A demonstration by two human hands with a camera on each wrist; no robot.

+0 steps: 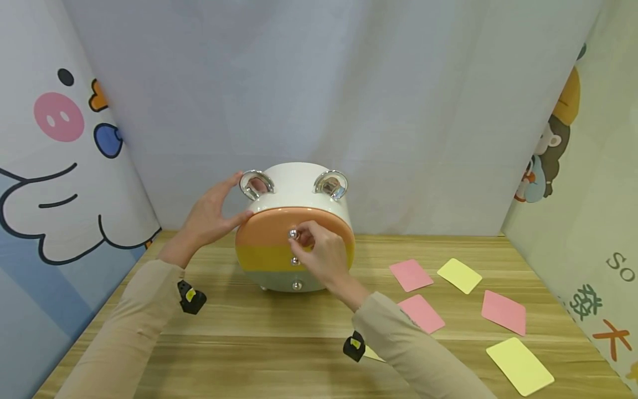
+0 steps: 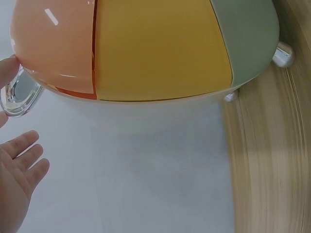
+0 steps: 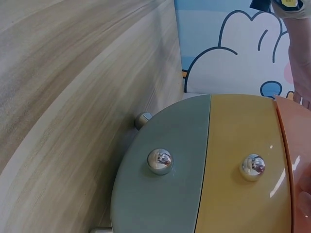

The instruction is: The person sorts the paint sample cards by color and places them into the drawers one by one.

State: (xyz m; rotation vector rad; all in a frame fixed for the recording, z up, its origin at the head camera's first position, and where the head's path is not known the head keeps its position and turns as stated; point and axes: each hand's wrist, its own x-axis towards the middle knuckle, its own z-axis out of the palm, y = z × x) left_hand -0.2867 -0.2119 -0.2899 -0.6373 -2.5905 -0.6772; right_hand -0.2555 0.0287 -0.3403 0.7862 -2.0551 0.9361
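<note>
A small rounded drawer chest (image 1: 295, 180) with a white body and chrome ears stands on the table. Its front has an orange drawer (image 1: 261, 228) on top, a yellow drawer (image 2: 160, 48) in the middle and a grey-green drawer (image 3: 160, 199) below. In the left wrist view the orange front sits slightly proud of the yellow one. My right hand (image 1: 326, 252) pinches the top silver knob (image 1: 293, 234) between thumb and fingers. My left hand (image 1: 209, 215) rests its thumb on the chest's upper left edge, fingers extended beside the left chrome ear (image 1: 257, 184).
Pink cards (image 1: 411, 275) and yellow cards (image 1: 459, 275) lie scattered on the wooden table (image 1: 224, 354) to the right. Another yellow card is partly hidden under my right forearm. A pale curtain (image 1: 399, 111) hangs behind, with printed cartoon panels on both sides.
</note>
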